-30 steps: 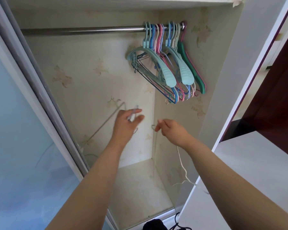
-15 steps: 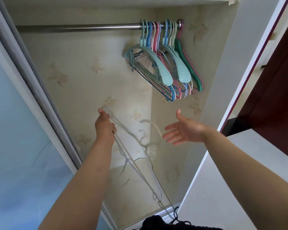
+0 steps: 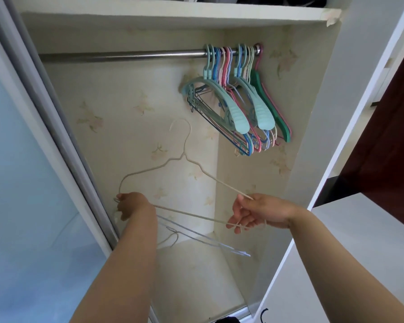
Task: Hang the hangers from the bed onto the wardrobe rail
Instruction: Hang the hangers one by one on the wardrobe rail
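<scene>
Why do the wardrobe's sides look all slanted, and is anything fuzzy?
Head view: the wide lens tilts the door frame and wall; light is soft daylight, no glare; the white hanger blends into the pale wallpaper; the hung hangers look sharp.

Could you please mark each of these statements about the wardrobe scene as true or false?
1. Both hands hold the cream wire hanger. True: left hand and right hand each grip an end.
2. Its hook is already on the rail. False: it is below the rail.
3. The hung hangers are bunched at the rail's right end. True.
4. The left hand holds only one hanger. False: more wire hangers dangle from it.
</scene>
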`<action>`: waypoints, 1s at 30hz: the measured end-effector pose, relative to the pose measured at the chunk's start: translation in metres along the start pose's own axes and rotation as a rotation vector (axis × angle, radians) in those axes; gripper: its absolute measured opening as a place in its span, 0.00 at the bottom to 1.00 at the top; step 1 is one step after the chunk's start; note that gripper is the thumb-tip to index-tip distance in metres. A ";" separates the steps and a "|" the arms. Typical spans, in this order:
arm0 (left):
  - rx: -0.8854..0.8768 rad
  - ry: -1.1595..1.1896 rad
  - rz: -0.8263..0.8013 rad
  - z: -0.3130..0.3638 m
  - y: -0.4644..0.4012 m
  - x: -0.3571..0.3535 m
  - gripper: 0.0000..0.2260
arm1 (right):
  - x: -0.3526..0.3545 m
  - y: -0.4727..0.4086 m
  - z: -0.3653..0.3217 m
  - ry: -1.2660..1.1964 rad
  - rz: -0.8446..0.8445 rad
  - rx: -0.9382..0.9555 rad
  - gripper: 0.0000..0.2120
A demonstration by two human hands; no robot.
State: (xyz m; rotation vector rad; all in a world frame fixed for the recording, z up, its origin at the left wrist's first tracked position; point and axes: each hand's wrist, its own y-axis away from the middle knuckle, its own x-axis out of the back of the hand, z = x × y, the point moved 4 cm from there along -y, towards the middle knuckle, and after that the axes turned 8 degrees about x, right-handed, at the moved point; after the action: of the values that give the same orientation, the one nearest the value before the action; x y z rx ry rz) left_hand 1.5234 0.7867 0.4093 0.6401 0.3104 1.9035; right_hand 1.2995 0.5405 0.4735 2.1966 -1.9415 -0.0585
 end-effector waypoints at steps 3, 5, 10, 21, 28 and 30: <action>-0.012 0.241 -0.155 0.000 0.005 -0.014 0.24 | -0.004 -0.004 -0.038 0.068 0.229 0.112 0.19; 0.033 0.301 -0.244 0.007 0.009 -0.017 0.24 | 0.002 -0.003 -0.063 0.206 0.426 0.199 0.17; 0.003 0.476 -0.489 0.028 0.045 -0.021 0.14 | 0.010 -0.005 -0.121 0.837 0.772 0.360 0.16; -0.431 0.228 -0.740 0.066 0.104 -0.004 0.15 | 0.028 -0.093 -0.186 1.277 0.801 0.181 0.11; -0.481 0.395 -0.695 0.080 0.117 0.022 0.14 | 0.059 -0.075 -0.151 1.174 1.019 0.036 0.23; -0.373 0.530 -0.652 0.081 0.111 0.025 0.14 | 0.054 -0.058 -0.128 1.152 1.113 0.187 0.23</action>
State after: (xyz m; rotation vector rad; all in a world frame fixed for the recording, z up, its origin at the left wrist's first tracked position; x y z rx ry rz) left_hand 1.4766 0.7575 0.5373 -0.2185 0.4218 1.4048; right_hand 1.3850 0.5105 0.5937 0.5323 -1.9976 1.2311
